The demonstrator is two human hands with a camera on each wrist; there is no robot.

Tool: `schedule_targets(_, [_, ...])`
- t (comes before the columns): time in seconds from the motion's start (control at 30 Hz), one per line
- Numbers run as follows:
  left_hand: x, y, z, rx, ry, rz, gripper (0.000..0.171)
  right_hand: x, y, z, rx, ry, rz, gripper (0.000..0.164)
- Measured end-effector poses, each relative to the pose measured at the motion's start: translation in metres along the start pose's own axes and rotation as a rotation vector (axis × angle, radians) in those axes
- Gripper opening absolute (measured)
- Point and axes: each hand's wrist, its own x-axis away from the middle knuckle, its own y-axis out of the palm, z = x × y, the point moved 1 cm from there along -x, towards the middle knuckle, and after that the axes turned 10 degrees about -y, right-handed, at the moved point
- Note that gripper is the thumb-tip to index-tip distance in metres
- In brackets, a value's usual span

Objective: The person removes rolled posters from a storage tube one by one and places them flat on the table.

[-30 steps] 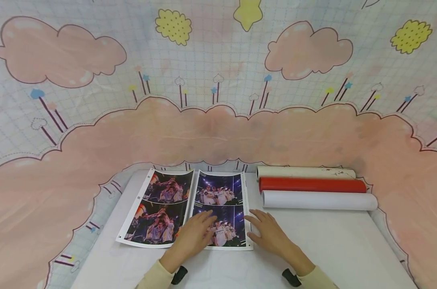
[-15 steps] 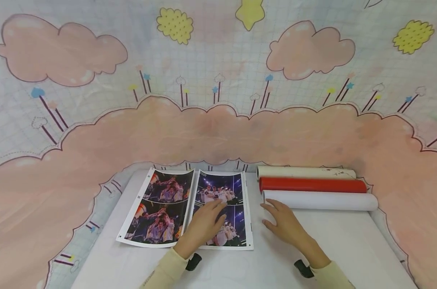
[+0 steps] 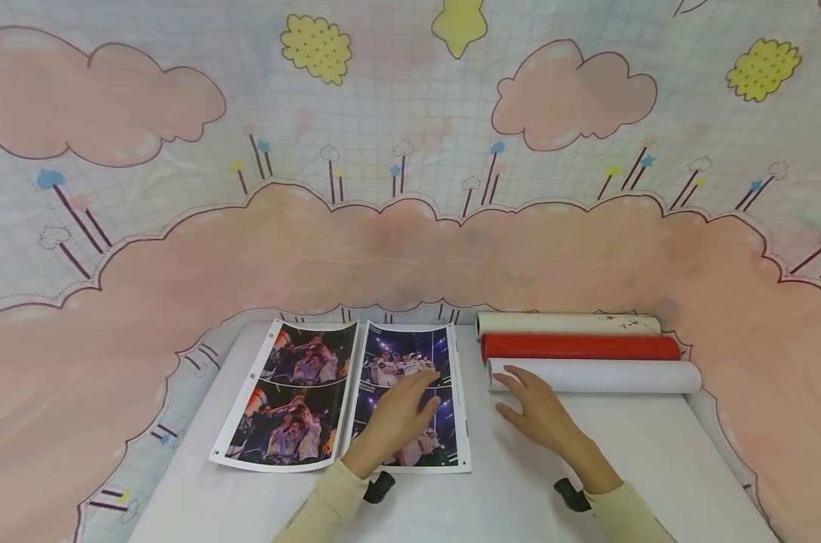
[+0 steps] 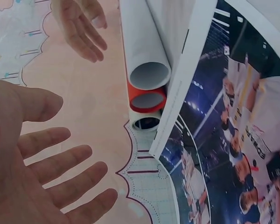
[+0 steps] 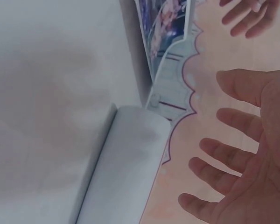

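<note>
My left hand [image 3: 398, 415] hovers over the right-hand printed photo sheet [image 3: 461, 445], its fingers spread and holding nothing in the left wrist view. The other photo sheet [image 3: 288, 388] lies beside it on the left, its lower edge slightly curved. Each sheet carries two stacked pictures of people. To the right, my right hand [image 3: 538, 411] is just in front of a white roll [image 3: 601, 375], fingertips overlapping the roll's left end in the head view. Fingers of this hand are parted in the right wrist view, with nothing between them.
Behind the white roll lie a red roll [image 3: 580, 348] and a cream roll [image 3: 567, 324], side by side. All rest on a white-covered table [image 3: 655, 460]. A cloud-patterned cloth [image 3: 383, 256] rises behind the table.
Both hands have moved right and a little forward. The right hand left the right sheet's edge and came to the white roll's left end. The sheets stay put.
</note>
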Motion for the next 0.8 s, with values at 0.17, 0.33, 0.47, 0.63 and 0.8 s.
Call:
schedule_targets(0.17, [-0.003, 0.001, 0.004, 0.062, -0.030, -0.038, 0.045, 0.001, -0.003, 0.005, -0.006, -0.001, -0.002, 0.053])
schedule_targets(0.33, [-0.009, 0.004, 0.006, 0.107, -0.058, -0.026, 0.046, 0.001, -0.008, 0.011, -0.007, -0.012, 0.006, 0.055])
schedule_targets(0.47, [-0.019, 0.005, 0.010, 0.227, -0.104, -0.004, 0.046, -0.001, -0.011, 0.021, -0.011, 0.001, 0.013, 0.057])
schedule_targets(0.63, [-0.036, 0.012, 0.015, 0.348, -0.144, 0.019, 0.046, -0.007, -0.013, 0.035, -0.025, 0.033, 0.011, 0.056])
schedule_targets(0.8, [-0.055, 0.023, 0.014, 0.473, -0.150, 0.009, 0.042, -0.015, -0.012, 0.050, -0.035, 0.034, 0.053, 0.054])
